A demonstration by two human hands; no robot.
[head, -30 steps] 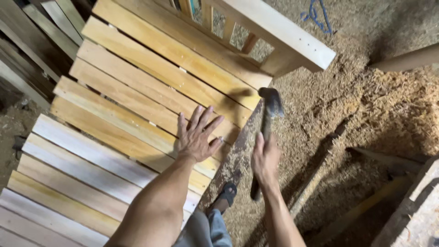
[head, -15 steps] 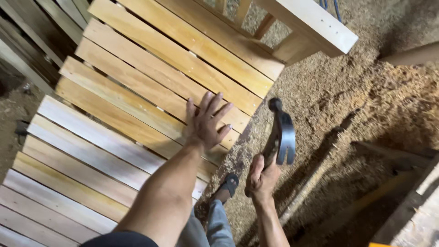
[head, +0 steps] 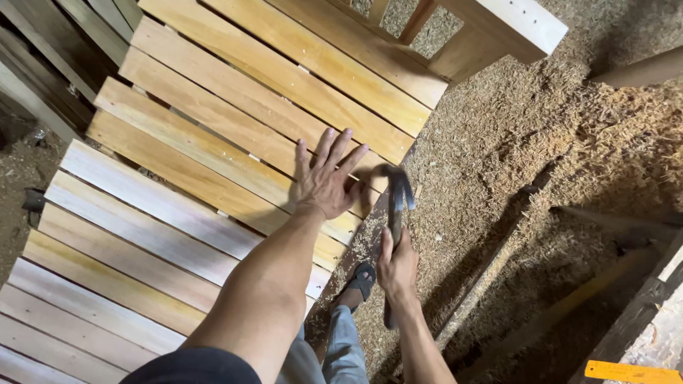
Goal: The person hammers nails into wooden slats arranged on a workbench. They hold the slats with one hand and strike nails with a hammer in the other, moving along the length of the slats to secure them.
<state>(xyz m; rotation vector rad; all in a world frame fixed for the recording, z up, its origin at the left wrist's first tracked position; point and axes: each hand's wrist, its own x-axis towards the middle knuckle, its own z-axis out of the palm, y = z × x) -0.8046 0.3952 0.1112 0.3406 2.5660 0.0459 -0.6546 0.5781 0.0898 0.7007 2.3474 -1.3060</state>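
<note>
The hammer (head: 395, 206) has swung back toward the wood since a moment ago, and its dark head now sits just beside the right edge of the slatted wooden panel (head: 213, 142), a bit blurry. The right hand (head: 397, 267) is wrapped tight around the hammer's handle, low down, over the sawdust floor (head: 519, 156). The left hand (head: 326, 181) lies flat and open on the yellow boards near that same right edge, fingers spread, gripping nothing, with a sandalled foot (head: 359, 281) below it.
</note>
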